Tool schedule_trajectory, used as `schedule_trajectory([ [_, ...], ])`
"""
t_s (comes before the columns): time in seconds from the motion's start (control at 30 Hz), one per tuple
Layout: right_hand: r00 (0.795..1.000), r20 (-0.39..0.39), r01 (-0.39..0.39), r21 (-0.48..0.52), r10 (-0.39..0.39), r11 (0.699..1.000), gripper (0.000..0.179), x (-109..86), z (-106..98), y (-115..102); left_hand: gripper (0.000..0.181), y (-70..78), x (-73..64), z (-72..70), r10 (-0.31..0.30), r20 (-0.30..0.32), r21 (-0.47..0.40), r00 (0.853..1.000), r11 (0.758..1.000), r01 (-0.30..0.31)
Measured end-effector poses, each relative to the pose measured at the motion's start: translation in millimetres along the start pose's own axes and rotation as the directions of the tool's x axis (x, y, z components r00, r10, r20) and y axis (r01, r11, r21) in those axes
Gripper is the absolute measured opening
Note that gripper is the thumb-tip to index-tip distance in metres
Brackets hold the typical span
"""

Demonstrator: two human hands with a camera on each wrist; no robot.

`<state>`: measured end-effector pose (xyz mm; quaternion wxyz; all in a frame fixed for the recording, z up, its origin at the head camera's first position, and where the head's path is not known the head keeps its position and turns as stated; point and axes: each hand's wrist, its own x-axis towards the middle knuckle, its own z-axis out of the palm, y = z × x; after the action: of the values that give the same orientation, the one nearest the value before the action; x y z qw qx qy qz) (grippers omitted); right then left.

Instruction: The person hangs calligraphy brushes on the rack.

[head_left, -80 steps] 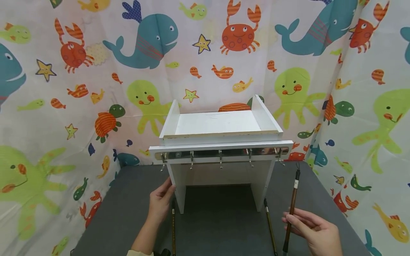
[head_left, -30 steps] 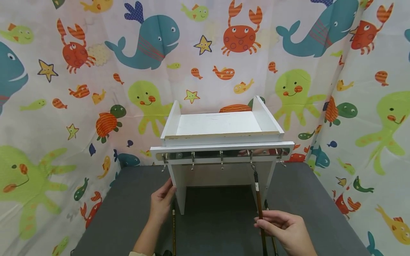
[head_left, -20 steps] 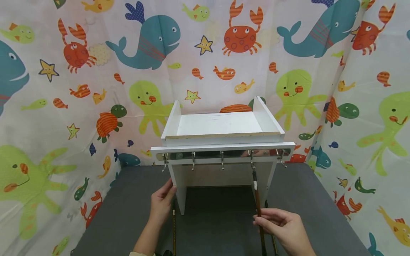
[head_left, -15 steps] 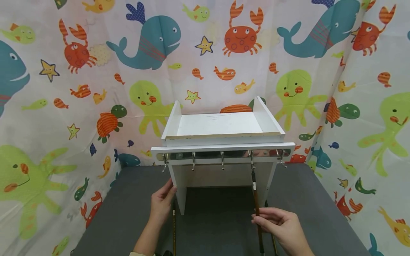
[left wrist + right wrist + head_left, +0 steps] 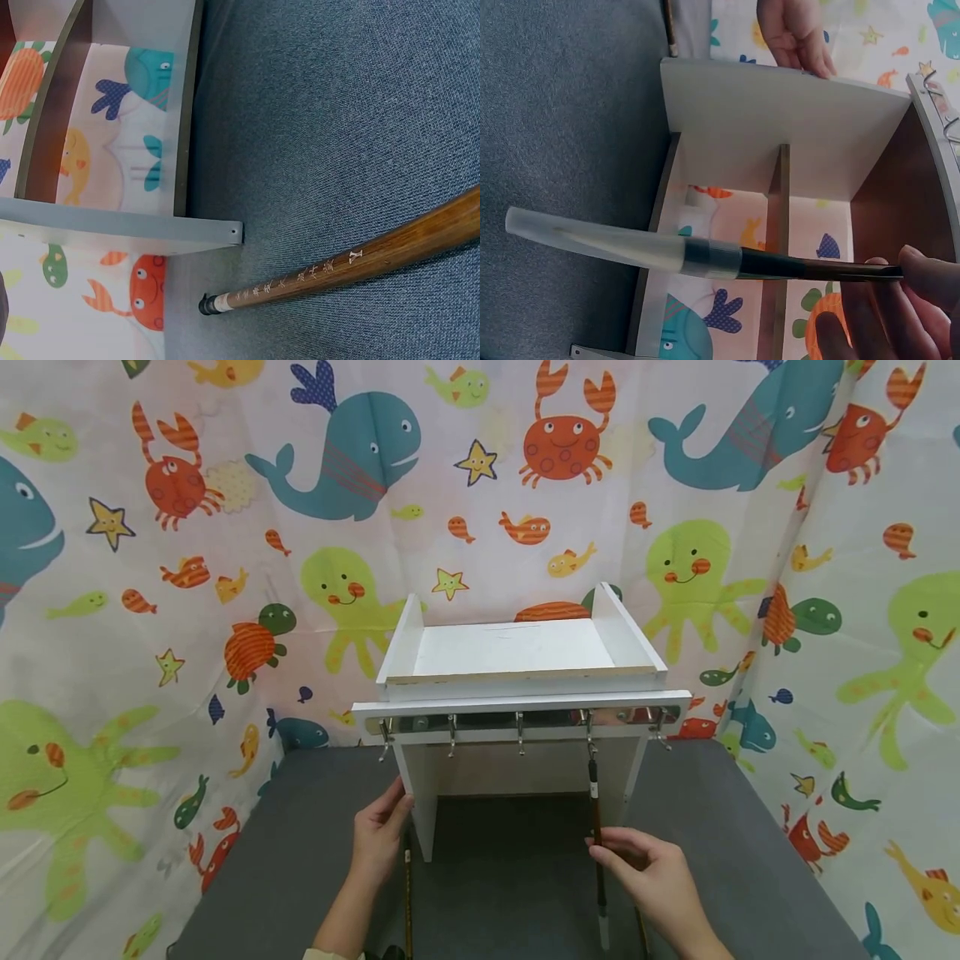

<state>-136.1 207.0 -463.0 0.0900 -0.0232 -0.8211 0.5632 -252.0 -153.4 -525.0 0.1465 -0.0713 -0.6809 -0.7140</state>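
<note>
A calligraphy brush (image 5: 596, 802) with a brown handle hangs below the fourth hook (image 5: 590, 735) from the left, its top loop at the hook. My right hand (image 5: 645, 868) pinches its lower handle between thumb and fingers. In the right wrist view, a clear plastic cap (image 5: 592, 236) covers the brush's pale bristles. My left hand (image 5: 378, 831) holds the left side panel (image 5: 416, 802) of the white hook rack (image 5: 517, 689), thumb at its front edge. The right wrist view shows the left fingers (image 5: 810, 49) against the panel's outer face.
Another brush (image 5: 408, 893) lies on the grey tabletop (image 5: 495, 893) beside the left panel; its engraved brown handle fills part of the left wrist view. A third brush (image 5: 642, 935) lies near my right hand, mostly hidden. A sea-animal curtain (image 5: 480, 527) stands behind.
My right hand has carried the brush leftward from beside the rack to the fourth hook, then risen slightly along the handle; the capped tip now shows below. The left hand stays put.
</note>
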Motion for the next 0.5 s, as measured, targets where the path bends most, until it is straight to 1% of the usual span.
schedule_trajectory([
  [0.13,0.999,-0.004,0.044,-0.027,-0.044,0.999,0.029,3.6,0.5,1.0,0.043,-0.4,0.4,1.1,0.011,0.007,-0.004,1.000,1.000,-0.011],
  [0.23,0.998,0.002,0.062,-0.039,-0.062,0.997,0.028,5.5,0.1,1.7,0.043,-0.4,-0.4,1.3,0.019,0.005,-0.007,1.000,1.000,-0.019],
  [0.27,0.998,0.003,0.068,-0.043,-0.067,0.997,0.028,6.2,-0.1,2.1,0.042,3.3,-1.4,1.9,0.006,0.003,-0.013,1.000,1.000,-0.006],
  [0.37,0.997,0.008,0.075,-0.064,-0.075,0.995,0.029,8.3,-1.1,3.7,0.042,3.8,-1.3,1.1,-0.002,0.004,-0.029,1.000,1.000,0.002],
  [0.47,0.995,0.003,0.098,-0.104,-0.098,0.990,0.028,9.3,-2.7,4.8,0.041,4.5,-0.4,1.4,-0.013,0.001,-0.039,1.000,0.999,0.013],
  [0.5,0.995,-0.002,0.103,-0.121,-0.104,0.987,0.027,9.0,-3.5,5.1,0.041,1.0,0.4,0.9,-0.003,0.001,-0.034,1.000,0.999,0.003],
])
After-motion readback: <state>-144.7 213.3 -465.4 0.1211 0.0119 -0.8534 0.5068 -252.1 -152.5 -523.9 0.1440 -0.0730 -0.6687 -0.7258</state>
